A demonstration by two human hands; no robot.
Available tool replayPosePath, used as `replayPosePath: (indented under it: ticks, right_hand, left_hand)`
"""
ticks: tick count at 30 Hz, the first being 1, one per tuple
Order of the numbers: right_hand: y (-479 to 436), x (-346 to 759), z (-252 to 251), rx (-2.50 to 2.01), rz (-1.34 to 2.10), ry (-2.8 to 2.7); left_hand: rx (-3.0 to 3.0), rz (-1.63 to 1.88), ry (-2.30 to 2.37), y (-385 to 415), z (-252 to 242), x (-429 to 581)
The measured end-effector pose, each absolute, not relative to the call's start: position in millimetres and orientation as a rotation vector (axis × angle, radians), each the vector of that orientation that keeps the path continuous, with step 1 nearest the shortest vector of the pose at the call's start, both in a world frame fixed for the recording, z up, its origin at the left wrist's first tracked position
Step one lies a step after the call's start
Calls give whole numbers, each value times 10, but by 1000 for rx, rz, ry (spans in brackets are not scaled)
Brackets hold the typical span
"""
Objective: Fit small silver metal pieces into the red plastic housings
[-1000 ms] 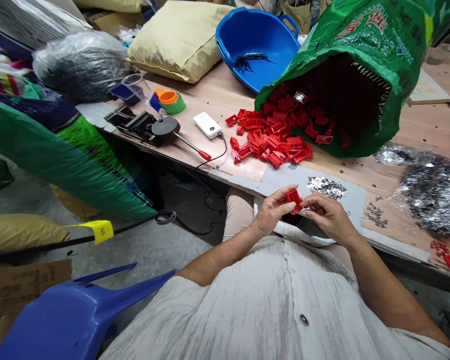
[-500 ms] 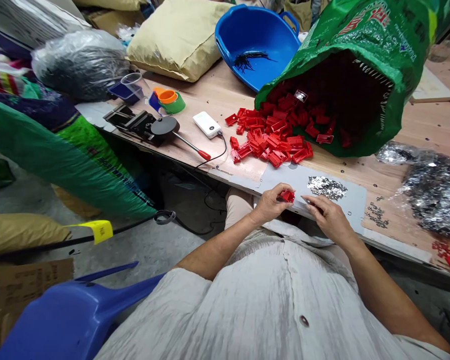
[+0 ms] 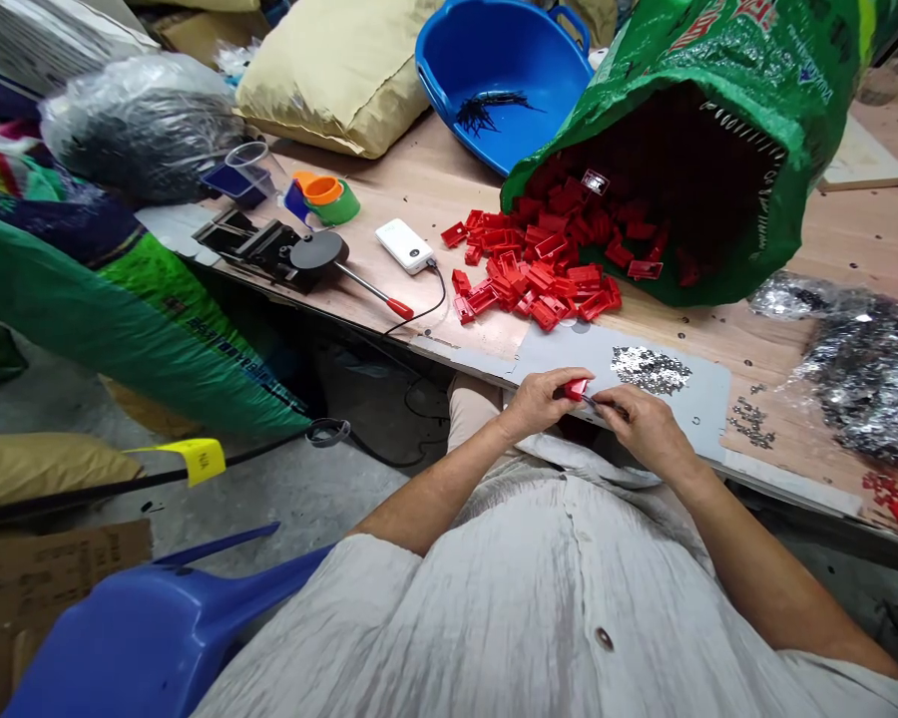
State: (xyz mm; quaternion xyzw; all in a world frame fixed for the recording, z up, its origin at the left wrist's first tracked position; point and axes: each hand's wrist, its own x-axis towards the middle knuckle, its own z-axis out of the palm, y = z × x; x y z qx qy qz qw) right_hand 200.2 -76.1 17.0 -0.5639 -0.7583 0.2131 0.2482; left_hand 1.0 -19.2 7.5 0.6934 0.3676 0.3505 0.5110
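My left hand (image 3: 537, 401) pinches a small red plastic part (image 3: 575, 388) at the near edge of the table. Touching that part from the right, my right hand (image 3: 639, 424) has its fingers pinched on something thin and metallic that I cannot name. Both hands hover over a grey mat (image 3: 699, 395). A small heap of tiny silver metal pieces (image 3: 650, 368) lies on the mat just beyond my right hand. Farther back, a pile of red plastic parts (image 3: 539, 269) spills from a green sack (image 3: 725, 110) lying on its side.
A blue basin (image 3: 494, 60) with black bits stands at the back. A white power bank (image 3: 404, 246), a black hand press with a red-tipped lever (image 3: 306, 254) and small cups (image 3: 321, 194) sit left. A clear bag of silver pieces (image 3: 864, 364) lies right. A blue chair (image 3: 157, 628) is near left.
My hands dropped from chest height to the table edge. The right hand left the red part, reached to the mat, then came back against it.
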Motion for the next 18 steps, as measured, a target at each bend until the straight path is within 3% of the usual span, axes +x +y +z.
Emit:
replayPosePath:
  ticks: [18]
  right_hand:
    - [-834,1682,265,-1875,364,-2085]
  left_hand:
    - [1808,751,895,-146,85,8]
